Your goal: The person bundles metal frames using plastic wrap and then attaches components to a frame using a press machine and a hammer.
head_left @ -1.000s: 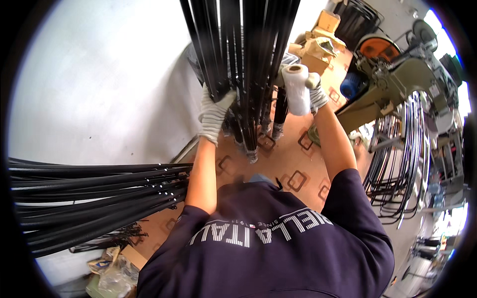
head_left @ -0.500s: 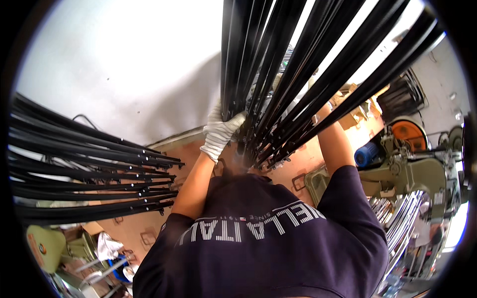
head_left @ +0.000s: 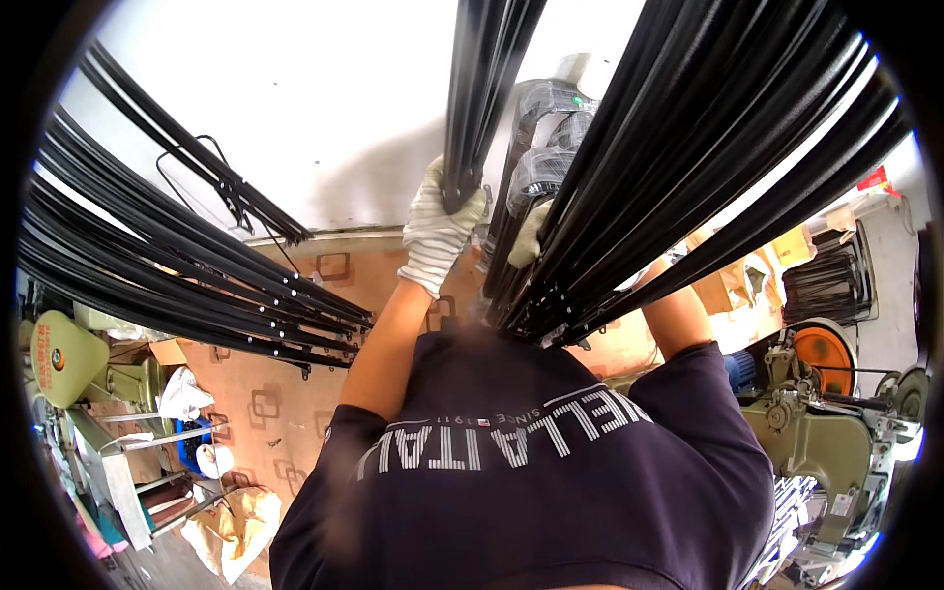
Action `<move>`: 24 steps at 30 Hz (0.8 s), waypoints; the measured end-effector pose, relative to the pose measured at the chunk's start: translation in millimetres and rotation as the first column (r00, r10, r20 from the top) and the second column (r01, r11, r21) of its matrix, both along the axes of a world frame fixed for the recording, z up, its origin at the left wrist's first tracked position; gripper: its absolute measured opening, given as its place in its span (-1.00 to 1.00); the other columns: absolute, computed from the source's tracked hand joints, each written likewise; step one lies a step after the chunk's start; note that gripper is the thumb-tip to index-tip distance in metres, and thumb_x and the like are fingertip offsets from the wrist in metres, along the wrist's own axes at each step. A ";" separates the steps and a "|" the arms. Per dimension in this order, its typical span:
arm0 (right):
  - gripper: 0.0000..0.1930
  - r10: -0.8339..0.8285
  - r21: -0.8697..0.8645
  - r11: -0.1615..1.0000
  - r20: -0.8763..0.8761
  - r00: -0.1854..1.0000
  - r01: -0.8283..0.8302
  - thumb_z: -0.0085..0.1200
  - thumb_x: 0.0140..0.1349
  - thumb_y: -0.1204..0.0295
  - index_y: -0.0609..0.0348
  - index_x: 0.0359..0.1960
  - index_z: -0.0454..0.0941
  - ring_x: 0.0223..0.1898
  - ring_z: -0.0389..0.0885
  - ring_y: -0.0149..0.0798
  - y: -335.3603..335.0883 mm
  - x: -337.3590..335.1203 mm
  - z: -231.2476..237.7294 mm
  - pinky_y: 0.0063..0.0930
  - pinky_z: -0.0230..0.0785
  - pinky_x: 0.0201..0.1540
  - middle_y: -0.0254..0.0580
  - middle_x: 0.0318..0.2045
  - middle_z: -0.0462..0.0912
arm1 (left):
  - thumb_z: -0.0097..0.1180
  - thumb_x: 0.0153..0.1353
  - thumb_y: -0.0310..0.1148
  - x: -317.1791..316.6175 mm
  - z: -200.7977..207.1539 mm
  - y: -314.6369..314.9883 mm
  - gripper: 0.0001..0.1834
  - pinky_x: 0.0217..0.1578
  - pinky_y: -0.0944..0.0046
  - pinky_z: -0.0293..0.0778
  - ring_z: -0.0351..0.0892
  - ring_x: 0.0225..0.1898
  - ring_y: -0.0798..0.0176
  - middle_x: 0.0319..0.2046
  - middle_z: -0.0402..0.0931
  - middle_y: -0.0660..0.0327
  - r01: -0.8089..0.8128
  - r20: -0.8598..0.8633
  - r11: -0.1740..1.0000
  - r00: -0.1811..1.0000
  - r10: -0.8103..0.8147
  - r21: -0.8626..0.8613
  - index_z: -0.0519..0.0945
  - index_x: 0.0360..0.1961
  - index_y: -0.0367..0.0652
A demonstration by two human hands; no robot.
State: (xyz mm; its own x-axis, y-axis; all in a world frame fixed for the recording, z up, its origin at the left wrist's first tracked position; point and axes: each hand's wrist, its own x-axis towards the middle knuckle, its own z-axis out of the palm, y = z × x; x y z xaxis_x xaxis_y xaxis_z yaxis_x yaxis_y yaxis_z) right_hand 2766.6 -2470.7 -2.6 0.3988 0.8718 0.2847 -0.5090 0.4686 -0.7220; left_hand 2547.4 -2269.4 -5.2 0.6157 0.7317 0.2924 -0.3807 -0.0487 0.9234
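Note:
My left hand, in a striped whitish glove, is closed round the lower part of a few long black strips. These stand apart from a much thicker bundle of similar black strips on the right, with small fittings at its lower ends. At that bundle's left edge show the gloved fingers of my right hand, curled against it. The rest of this hand is hidden behind the strips, while its bare forearm comes out on the right.
More black strips fan out at the left. Clear-wrapped packages stand behind the bundles. An olive-green machine with an orange wheel is at the right. A metal frame and a yellowish bag lie lower left.
The strips in my left hand have come apart from the right-hand bundle, opening a gap that reveals wrapped packages and my right fingers. The whole view has shifted.

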 end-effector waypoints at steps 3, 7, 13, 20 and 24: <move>-0.43 -0.021 0.014 1.000 -0.015 1.000 0.021 0.03 0.01 0.05 0.27 -0.06 0.39 -0.16 0.52 -0.08 5.7 -8.1 -10.7 -0.20 0.41 -0.08 -0.03 -0.17 0.52 | 0.23 -0.05 -0.45 20.8 -42.3 18.7 -0.48 -0.20 0.32 0.51 0.49 -0.26 0.36 -0.25 0.49 0.24 0.272 0.220 0.835 0.958 -0.186 -0.478 0.37 -0.02 -0.13; -0.44 -0.072 0.017 0.997 -0.049 0.996 0.073 -0.02 0.06 0.03 0.23 -0.05 0.41 -0.13 0.52 -0.09 -1.1 -21.0 -21.2 -0.19 0.40 -0.05 -0.06 -0.14 0.53 | 0.24 -0.06 -0.32 24.6 -49.1 5.0 -0.53 -0.14 0.19 0.50 0.46 -0.23 0.30 -0.23 0.46 0.24 0.370 0.260 0.679 0.929 -0.263 -0.634 0.41 -0.08 -0.16; -0.47 0.169 0.202 0.973 -0.315 0.934 -0.108 -0.08 0.13 0.00 0.17 -0.03 0.43 -0.08 0.51 -0.09 13.2 -23.4 -8.5 -0.18 0.38 0.00 -0.10 -0.10 0.53 | 0.21 -0.01 -0.25 30.4 -52.2 0.0 -0.46 -0.08 0.21 0.46 0.41 -0.12 0.31 -0.16 0.43 0.26 0.360 0.149 0.847 0.933 -0.328 -0.392 0.32 -0.01 -0.15; -0.49 0.236 0.207 0.960 -0.243 0.941 -0.187 -0.04 -0.01 0.05 0.31 -0.24 0.44 -0.05 0.42 -0.05 24.8 -52.6 19.9 -0.30 0.18 0.10 0.05 -0.12 0.46 | 0.19 0.04 -0.31 10.1 -21.5 -4.1 -0.58 -0.18 0.40 0.48 0.52 -0.22 0.39 -0.21 0.55 0.22 0.427 -0.319 0.904 0.859 -0.400 0.014 0.45 -0.06 -0.18; -0.35 0.102 0.298 0.954 -0.261 0.960 -0.021 0.09 -0.02 -0.06 0.31 -0.11 0.38 0.04 0.38 0.02 -18.7 -66.7 32.5 -0.04 0.15 0.16 0.08 -0.04 0.43 | 0.04 0.02 0.17 -30.9 -30.3 21.9 -0.20 0.16 0.18 0.13 0.27 0.13 0.20 0.11 0.29 0.06 0.704 0.343 0.647 0.709 -0.616 -0.294 0.26 0.15 -0.18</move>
State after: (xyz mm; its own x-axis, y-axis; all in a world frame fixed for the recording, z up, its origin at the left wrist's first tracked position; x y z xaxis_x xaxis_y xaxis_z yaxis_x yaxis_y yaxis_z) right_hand 2699.9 -2489.4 29.9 0.4443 0.7928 0.4171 -0.7003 0.5978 -0.3903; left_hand 2516.5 -2247.5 -35.5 0.9398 0.2257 0.2568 -0.3418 0.6182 0.7078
